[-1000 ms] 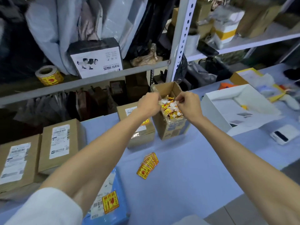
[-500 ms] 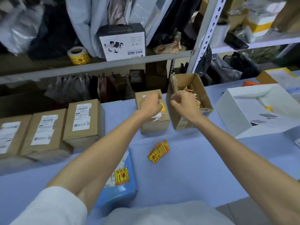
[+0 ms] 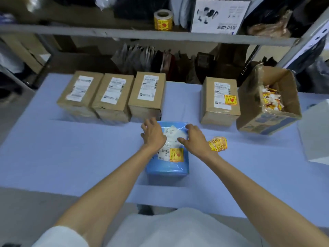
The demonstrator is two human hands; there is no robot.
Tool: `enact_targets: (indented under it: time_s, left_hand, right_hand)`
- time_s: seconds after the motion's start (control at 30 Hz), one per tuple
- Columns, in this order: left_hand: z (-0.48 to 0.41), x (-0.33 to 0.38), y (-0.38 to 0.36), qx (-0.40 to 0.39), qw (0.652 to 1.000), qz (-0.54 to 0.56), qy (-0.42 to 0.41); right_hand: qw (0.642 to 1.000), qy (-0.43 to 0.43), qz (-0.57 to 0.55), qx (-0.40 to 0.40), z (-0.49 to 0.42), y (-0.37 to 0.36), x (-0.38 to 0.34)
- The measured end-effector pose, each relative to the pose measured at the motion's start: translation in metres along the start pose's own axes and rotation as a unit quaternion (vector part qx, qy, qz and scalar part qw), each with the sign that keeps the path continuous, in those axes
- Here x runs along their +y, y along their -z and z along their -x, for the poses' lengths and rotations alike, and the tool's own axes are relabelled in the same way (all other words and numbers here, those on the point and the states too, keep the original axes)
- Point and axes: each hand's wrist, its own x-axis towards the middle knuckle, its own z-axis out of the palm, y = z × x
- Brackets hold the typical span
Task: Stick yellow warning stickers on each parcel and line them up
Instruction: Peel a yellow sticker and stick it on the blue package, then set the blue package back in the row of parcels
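- My left hand (image 3: 154,133) and right hand (image 3: 195,139), fingers spread, rest on the stickered blue parcel (image 3: 167,164) at centre frame.
- Likely to slide it toward the boxes (image 3: 114,97) lined along the worktop (image 3: 71,157).

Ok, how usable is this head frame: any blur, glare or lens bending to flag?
Head view: wide-angle bending bows the shelf rail and table edge; mild softness overall, worst toward the corners, so label text is unreadable; a glare patch whitens the label on the blue parcel between the left hand and right hand; lighting even, shadows soft.
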Motion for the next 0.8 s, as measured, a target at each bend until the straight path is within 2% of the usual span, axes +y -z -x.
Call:
enact_targets:
  time_s: [0.1,0.27,0.47,0.57,0.7,0.8]
  left_hand:
    - [0.011,-0.035,-0.013,-0.075,0.991,0.09,0.06]
    - [0.021,-0.072,-0.022,-0.133,0.965,0.223,0.038]
    - [0.033,-0.074,-0.023,-0.135,0.954,0.266,0.039]
    - [0.033,-0.066,-0.027,-0.155,0.952,0.265,0.006]
    - [0.029,-0.058,-0.04,-0.175,0.957,0.232,-0.014]
    - [0.03,-0.051,-0.043,-0.16,0.955,0.25,0.013]
  right_hand:
    - [1.0,-0.013,-0.006,-0.013,0.016,-0.026,-0.003]
    - [0.981,-0.111,-0.151,0.051,0.046,-0.057,0.006]
    - [0.943,-0.1,-0.306,0.078,0.079,-0.071,0.018]
    - [0.926,-0.089,-0.351,0.105,0.081,-0.067,0.025]
    - [0.919,-0.077,-0.367,0.124,0.077,-0.057,0.029]
    - [0.926,-0.071,-0.353,0.112,0.077,-0.053,0.031]
